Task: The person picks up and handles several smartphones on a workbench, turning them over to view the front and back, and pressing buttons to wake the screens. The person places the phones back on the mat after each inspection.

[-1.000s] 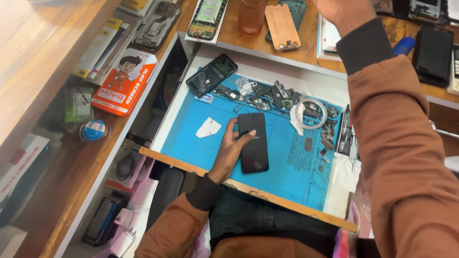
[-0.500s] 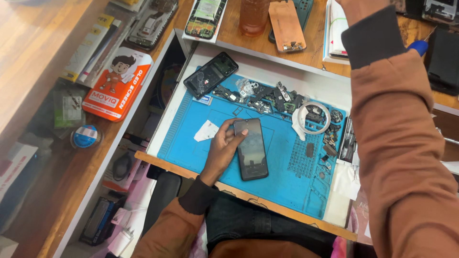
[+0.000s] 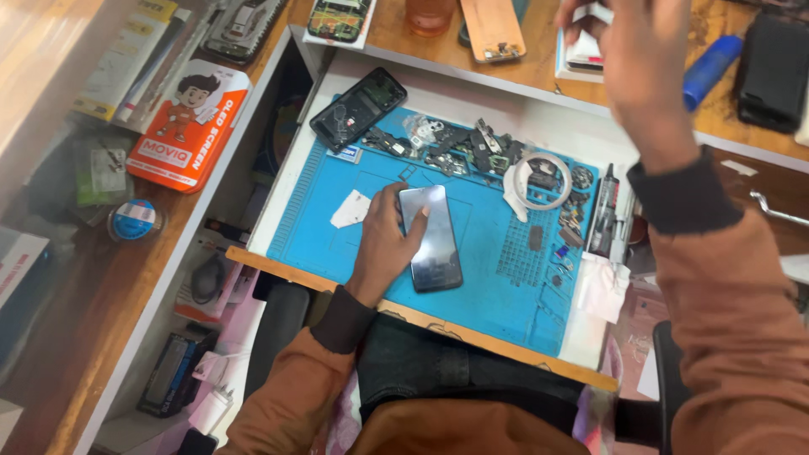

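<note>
A dark smartphone (image 3: 436, 244) lies screen up on a blue work mat (image 3: 489, 291) in a pulled-out drawer. My left hand (image 3: 383, 244) rests on its left edge, thumb and fingers clasping the phone against the mat. My right hand (image 3: 636, 59) is raised over the wooden desk at the top right. Its blurred fingers curl around or over a white packet (image 3: 584, 52). Whether it grips the packet is unclear.
Small phone parts (image 3: 472, 147), a white ring (image 3: 543, 179), an opened phone body (image 3: 358, 109) and a white scrap (image 3: 350, 209) lie on the mat. Tools (image 3: 611, 211) line its right edge. On the desk are a phone back cover (image 3: 493, 29), a blue tube (image 3: 712, 67) and a black case (image 3: 771, 72).
My left hand has shifted the phone slightly and now clasps its left edge. My right hand has dropped into view above the white packet. The camera moved a little.
</note>
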